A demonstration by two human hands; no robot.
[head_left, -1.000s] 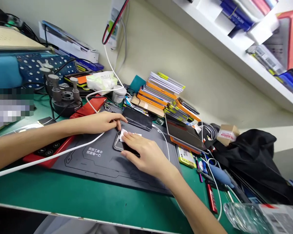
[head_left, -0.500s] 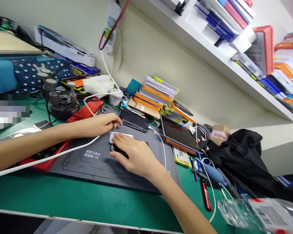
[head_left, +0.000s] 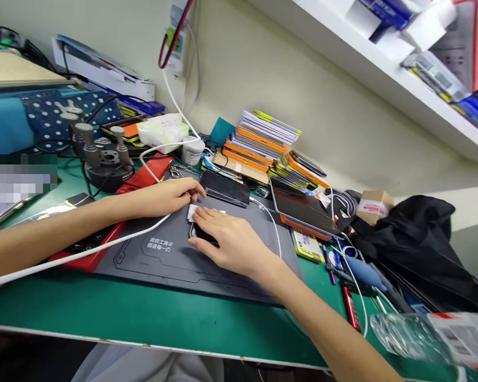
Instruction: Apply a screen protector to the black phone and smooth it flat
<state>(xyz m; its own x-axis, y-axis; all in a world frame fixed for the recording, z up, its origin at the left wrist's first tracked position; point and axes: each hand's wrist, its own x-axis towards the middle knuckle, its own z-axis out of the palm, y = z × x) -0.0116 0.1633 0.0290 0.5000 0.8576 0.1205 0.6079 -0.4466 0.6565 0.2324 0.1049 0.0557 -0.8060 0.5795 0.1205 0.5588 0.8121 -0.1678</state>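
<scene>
A dark phone lies flat on the grey work mat, mostly covered by my right hand. The fingers of that hand are stretched flat, pressing a small white wipe onto the phone's far end. My left hand rests on the mat just left of the phone, fingers curled, its fingertips at the phone's top corner. A white cable runs under my left forearm.
A red device lies left of the mat. Stacked orange and white boxes, a tablet and a black case sit behind. A black bag, pens and a clear plastic bag are on the right. A shelf hangs above.
My right hand has slid the white wipe back and forth over the phone's far end; the left hand has stayed at the phone's corner. The camera has shifted a little.
</scene>
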